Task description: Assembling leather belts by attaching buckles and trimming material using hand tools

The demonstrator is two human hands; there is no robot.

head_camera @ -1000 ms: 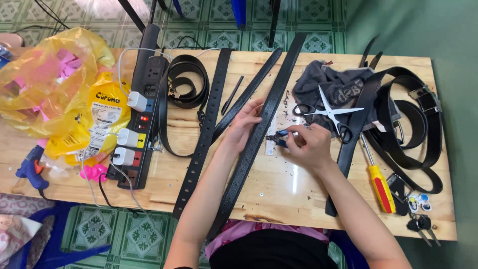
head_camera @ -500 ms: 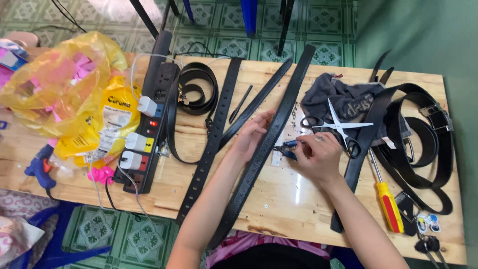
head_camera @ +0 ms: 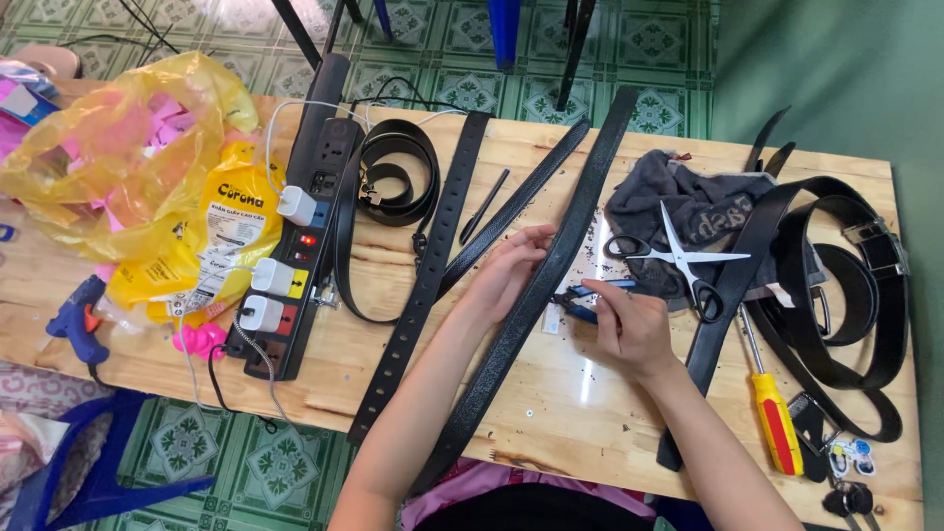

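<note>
**Hands on a long black belt at a wooden bench**

Right now both hands meet at the middle of a long black textured leather belt [head_camera: 536, 310] that lies slantwise across the pale wooden tabletop [head_camera: 551, 413], running from the far edge down to the near edge. The left hand [head_camera: 509, 270] rests on the belt's left side, fingers curved and pressing against the strap. The right hand [head_camera: 629, 324] sits just beside the belt on its right, fingers pinched together around a small blue-handled plier-like tool [head_camera: 580, 300] whose tip touches the strap's edge.

To the left lie 2 more black leather straps: one with a row of punched holes [head_camera: 423, 285], and a thinner one [head_camera: 511, 211] crossing under it. A black power strip [head_camera: 295, 265] with white plugs lies farther left, near a yellow plastic bag [head_camera: 128, 157]. Right of the hands, silver scissors [head_camera: 674, 258] rest on a grey cloth [head_camera: 688, 202], beside coiled black belts [head_camera: 836, 285] and a screwdriver with a yellow and red handle [head_camera: 772, 413]. Small dark scraps dot the wood around the belt.
</note>
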